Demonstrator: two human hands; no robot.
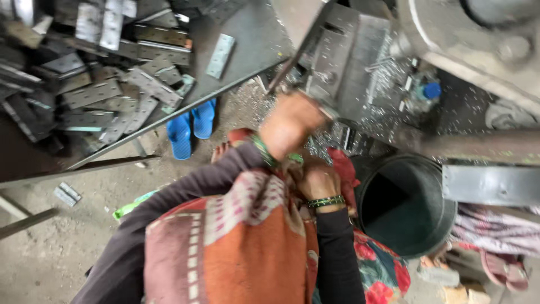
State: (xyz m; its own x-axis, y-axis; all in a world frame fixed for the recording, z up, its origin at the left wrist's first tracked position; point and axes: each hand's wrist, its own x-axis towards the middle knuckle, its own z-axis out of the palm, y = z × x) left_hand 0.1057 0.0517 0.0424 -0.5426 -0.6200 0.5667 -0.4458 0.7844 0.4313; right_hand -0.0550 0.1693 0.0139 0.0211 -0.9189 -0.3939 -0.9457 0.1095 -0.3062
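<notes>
Head view: left hand raised to the lower edge of the grey press machine, knuckles toward the camera; fingers curled, but whether they hold anything cannot be told, blurred. Right hand lower, near the lap, closed on red cloth. Dark metal bucket just beside it. Pile of flat metal plates on the table to the left; blue sandals beneath.
</notes>
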